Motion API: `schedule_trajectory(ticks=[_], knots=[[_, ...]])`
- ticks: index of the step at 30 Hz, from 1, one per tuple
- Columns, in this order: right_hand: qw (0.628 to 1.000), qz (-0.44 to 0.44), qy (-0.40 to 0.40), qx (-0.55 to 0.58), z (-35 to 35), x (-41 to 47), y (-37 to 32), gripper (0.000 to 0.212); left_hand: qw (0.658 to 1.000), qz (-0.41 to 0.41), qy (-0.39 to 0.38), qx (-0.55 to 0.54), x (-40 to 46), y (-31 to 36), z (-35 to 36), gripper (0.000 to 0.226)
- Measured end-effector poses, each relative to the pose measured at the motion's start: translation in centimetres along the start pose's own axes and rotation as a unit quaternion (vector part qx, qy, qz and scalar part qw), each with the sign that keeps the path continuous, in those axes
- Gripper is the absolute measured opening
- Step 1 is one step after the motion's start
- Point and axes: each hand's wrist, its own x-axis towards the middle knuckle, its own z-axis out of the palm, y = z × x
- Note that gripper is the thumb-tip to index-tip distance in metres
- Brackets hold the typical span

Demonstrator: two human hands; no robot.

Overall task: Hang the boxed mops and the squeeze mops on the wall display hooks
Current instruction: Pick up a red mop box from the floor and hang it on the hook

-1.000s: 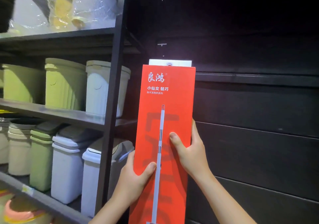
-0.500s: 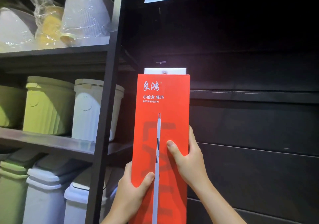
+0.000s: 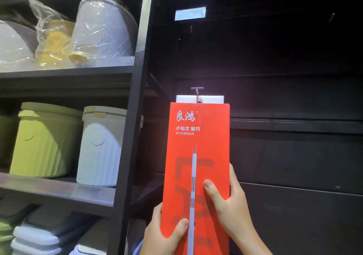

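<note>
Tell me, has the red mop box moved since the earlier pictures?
Yes. The red mop box went up: its white tab now reaches the wall hook, while one second ago a strip of dark wall lay between them.

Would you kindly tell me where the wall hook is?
The wall hook sits centre of the head view, directly above the red mop box, against its white tab.

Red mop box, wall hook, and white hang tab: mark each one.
red mop box [image 3: 198,142], head view, upper front panel.
wall hook [image 3: 197,91], head view, metal stem under its crossbar.
white hang tab [image 3: 212,99], head view, right half above the box.
</note>
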Motion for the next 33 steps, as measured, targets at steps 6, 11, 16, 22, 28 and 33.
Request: schedule_trajectory(ticks=[6, 11, 16, 22, 28, 33], knots=[[0.999, -0.007, 0.005, -0.034, 0.1, 0.6, 0.4, 0.073, 1.000, -0.006, -0.007, -0.003, 1.2, -0.7, 0.4, 0.086], [0.999, -0.006, 0.007, -0.046, 0.4, 0.8, 1.2, 0.080, 1.000, -0.001, -0.012, -0.009, 1.7, -1.4, 0.6, 0.081], [0.998, -0.007, 0.011, -0.061, 0.8, 0.8, 1.2, 0.063, 0.999, 0.013, -0.031, -0.023, 1.8, -1.8, 0.4, 0.078], [0.996, -0.009, 0.014, -0.086, 1.1, 1.1, 1.8, 0.061, 0.998, 0.017, -0.047, -0.023, 1.8, -2.2, 0.2, 0.073], [0.995, 0.004, 0.027, -0.097, 1.7, 1.4, 2.3, 0.054, 0.998, 0.000, -0.058, -0.019, 2.5, -2.7, -0.2, 0.071], [0.994, 0.020, 0.036, -0.103, 2.1, 1.9, 3.3, 0.050, 0.998, -0.015, -0.066, 0.002, 3.5, -3.5, -0.2, 0.053]])
